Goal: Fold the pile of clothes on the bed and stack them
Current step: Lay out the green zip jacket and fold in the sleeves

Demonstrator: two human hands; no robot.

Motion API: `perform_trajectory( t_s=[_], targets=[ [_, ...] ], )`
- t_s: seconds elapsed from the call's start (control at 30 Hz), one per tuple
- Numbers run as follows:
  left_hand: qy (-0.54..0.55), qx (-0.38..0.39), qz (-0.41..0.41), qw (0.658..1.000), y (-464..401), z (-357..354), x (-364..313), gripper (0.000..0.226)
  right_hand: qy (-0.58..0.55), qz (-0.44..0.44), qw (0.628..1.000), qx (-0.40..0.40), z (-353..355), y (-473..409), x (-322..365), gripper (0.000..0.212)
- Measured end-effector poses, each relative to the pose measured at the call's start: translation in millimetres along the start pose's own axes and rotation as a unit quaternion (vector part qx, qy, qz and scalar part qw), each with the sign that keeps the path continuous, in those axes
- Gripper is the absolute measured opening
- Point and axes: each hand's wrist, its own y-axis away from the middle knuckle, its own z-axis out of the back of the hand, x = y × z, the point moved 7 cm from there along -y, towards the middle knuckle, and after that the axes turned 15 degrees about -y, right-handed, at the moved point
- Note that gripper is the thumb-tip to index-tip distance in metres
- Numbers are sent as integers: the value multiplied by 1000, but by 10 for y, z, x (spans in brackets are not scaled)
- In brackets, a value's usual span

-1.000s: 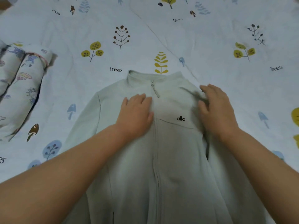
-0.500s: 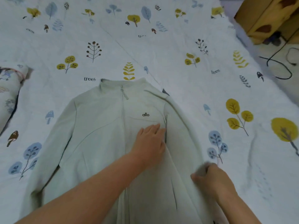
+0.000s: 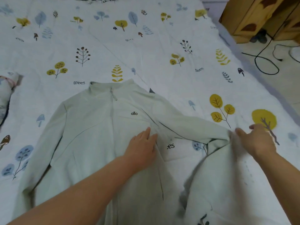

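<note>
I logged the jacket (image 3: pixel 90 135) front-up on the bed (image 3: pixel 162 46), left hand (image 3: pixel 142 146) flat pinning its chest, right hand (image 3: pixel 254 140) pinching the outstretched sleeve (image 3: pixel 186 125); next, I judged, fold it inward.

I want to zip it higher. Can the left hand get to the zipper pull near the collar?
Probably yes. The left hand lies flat on the jacket, and only smooth fabric lies between it and the zipper pull. Nothing covers the pull.
</note>
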Motion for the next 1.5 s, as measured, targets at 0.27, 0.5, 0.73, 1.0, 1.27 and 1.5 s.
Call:
perform_trajectory(
  t_s=[0.27,0.5,0.73,1.0,1.27,1.5],
  targets=[
    [-7,-162,53,985,-255,254,-257,38,-9,-88,982,166,-552,602,-556,98],
    [-20,-46,-62,997,-477,143,-976,35,-159,3,981,107,-102,50,-642,36],
    [37,92,-110,989,-371,-162,-1366,38,-5,-7,1000,24,512,-437,-953,48],
    [110,65,-35,991,-357,-158,-1557,42,143,216,962,84,-91,190,-725,54],
    [296,85,3,951,-362,-181,-1721,56,-41,194,965,173,-127,313,-585,10],
    [448,80,-70,888,-17,369,-1330,12,-248,202,928,191,95,410,-234,44]
  ],
)
